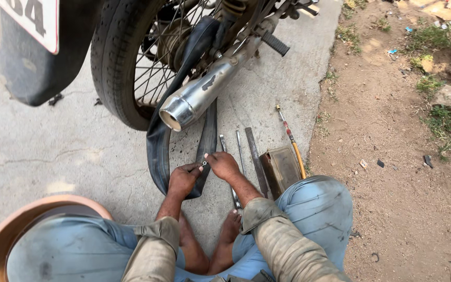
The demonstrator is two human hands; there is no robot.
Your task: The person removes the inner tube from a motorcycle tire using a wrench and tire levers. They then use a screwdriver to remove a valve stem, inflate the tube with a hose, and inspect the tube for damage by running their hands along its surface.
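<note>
On one inner tube (158, 151), two hands (184, 179) (223, 165).

The person squats, knees spread wide, bare feet together between them. Both forearms reach forward toward 12 o'clock, sleeves rolled to the elbows. The left hand (184, 179) is curled, knuckles up, thumb and fingers pinched together at its 1 o'clock tip. The right hand (223, 165) lies just beside it at 2 o'clock, fingers bent and pinching, the fingertips of both hands nearly meeting.
</note>
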